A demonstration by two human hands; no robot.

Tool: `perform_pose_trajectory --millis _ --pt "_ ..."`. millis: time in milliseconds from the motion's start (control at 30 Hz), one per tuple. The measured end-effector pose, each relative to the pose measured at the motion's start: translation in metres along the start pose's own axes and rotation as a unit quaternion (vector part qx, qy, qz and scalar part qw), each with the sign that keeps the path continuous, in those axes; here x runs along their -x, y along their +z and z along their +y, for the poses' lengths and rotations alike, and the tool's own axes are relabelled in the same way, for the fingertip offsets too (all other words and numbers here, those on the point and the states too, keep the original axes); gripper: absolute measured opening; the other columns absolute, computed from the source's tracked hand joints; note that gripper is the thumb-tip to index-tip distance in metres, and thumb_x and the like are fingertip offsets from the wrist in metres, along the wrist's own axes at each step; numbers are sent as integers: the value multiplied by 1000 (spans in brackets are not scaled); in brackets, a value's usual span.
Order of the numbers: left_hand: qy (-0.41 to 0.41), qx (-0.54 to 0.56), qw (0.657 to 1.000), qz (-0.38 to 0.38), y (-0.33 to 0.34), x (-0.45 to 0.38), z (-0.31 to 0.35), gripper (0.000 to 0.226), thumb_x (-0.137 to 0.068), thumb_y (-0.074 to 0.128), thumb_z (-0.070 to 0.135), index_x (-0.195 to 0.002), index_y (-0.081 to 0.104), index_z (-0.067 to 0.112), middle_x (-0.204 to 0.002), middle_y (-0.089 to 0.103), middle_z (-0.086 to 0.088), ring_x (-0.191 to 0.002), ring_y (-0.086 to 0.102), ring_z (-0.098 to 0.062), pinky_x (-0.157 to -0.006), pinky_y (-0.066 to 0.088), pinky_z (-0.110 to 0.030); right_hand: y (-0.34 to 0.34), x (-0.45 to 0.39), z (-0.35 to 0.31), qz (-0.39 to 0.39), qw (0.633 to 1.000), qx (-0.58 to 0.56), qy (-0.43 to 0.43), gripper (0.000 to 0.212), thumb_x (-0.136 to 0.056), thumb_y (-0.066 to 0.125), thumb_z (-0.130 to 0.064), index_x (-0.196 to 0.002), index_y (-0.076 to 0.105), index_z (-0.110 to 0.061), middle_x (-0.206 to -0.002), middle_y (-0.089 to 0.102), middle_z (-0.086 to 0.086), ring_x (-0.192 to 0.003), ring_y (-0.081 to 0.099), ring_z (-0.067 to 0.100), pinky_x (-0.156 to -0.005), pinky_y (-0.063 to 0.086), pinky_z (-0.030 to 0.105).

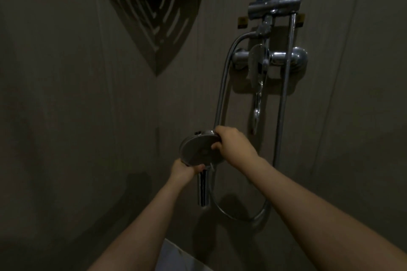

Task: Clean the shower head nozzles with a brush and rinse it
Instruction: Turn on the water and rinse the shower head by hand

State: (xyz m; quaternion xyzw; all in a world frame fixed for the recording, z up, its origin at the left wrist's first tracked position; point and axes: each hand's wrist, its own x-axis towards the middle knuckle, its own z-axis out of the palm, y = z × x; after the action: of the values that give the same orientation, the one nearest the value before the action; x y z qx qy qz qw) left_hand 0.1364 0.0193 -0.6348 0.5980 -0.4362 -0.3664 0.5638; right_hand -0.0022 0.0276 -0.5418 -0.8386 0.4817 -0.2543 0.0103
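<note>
A round chrome shower head [197, 149] faces me in dim light, its handle [203, 189] pointing down. My left hand [184, 170] grips it at the lower rim where the head meets the handle. My right hand [231, 144] grips the upper right rim, fingers curled over the edge and thumb on the nozzle face. A metal hose [222, 86] runs from the handle's bottom in a loop up to the mixer. No brush shows in either hand.
The chrome mixer tap [271, 59] with its lever and spout is fixed to the wall on the right, under a riser pipe and bracket [274, 4]. A dark slotted corner shelf [154, 9] hangs at the upper left. A pale edge [174, 255] shows at the bottom.
</note>
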Motion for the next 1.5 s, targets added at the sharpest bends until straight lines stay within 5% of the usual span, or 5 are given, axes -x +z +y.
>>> perform_pose_trajectory --millis 267,400,533,1233,1500 --pt "-45 0 999 18 -17 -6 54 40 -73 72 -4 -110 60 -7 -97 61 -14 -63 55 -12 -41 42 -6 -31 -35 -13 -21 1000 -18 11 13 -87 56 -18 -99 56 -12 -107 63 8 -99 60 23 -79 45 30" --pt "-67 -10 997 38 -32 0 96 43 -72 72 -5 -113 60 -7 -106 65 -19 -82 56 -20 -50 46 -14 -67 -54 -32 -60 998 -24 27 17 -88 55 -19 -104 56 -12 -110 62 8 -101 60 23 -85 48 34" --pt "-87 -6 995 48 -48 9 156 41 -71 72 -9 -110 60 -9 -93 61 -12 -62 52 -12 -42 43 -10 -122 -73 -58 -89 994 -44 37 18 -86 58 -18 -102 57 -10 -111 63 10 -103 60 26 -85 46 33" --pt "-18 -9 999 40 -123 98 457 38 -70 71 -10 -107 61 -11 -73 59 -4 -53 54 -5 -41 42 -7 -402 -100 -198 -33 999 -36 -17 23 -85 61 -18 -105 58 -7 -110 64 15 -101 60 29 -81 46 33" --pt "117 -28 992 48 -133 112 542 45 -69 73 -6 -113 62 -1 -98 62 -6 -90 56 -16 -58 45 -4 -472 -103 -217 104 993 -41 -39 17 -85 60 -18 -100 60 -10 -102 65 10 -94 60 26 -74 45 32"
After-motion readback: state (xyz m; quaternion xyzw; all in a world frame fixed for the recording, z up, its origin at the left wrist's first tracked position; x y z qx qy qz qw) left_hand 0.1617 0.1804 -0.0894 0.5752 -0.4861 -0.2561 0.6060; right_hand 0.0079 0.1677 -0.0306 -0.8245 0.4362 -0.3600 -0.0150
